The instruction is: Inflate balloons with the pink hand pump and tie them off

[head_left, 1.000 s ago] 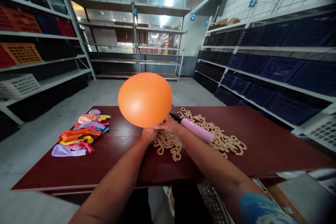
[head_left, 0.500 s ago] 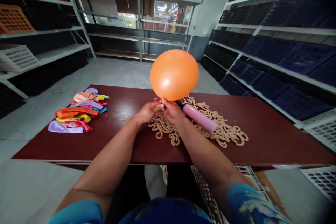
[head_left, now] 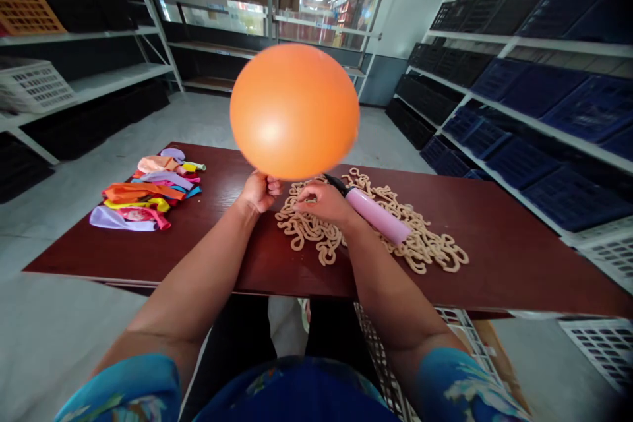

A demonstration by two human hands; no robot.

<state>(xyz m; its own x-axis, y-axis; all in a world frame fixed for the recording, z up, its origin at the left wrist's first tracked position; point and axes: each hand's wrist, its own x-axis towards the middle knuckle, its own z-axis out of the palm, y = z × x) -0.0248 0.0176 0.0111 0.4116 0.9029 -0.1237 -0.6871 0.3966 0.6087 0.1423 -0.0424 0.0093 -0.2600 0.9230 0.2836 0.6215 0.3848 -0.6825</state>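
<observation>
A large inflated orange balloon stands above the table in front of me. My left hand is closed at its lower end, with the neck hidden inside the fingers. Just to the right, my right hand is apart from the balloon, its fingers curved and a gap between thumb and forefinger; I see nothing in it. Below that hand spreads a heap of beige squiggly cord-like pieces. On the heap lies a pink cylinder with a black end, like a balloon hand pump, beside my right hand.
Several uninflated balloons in mixed colours lie at the left of the dark red table. Shelves with blue crates line the right side. A white basket and an orange crate stand on the left shelving.
The balloon looks larger and has shifted left and up with my left hand. My right hand has let go of its neck and is now separate, over the beige pieces.
</observation>
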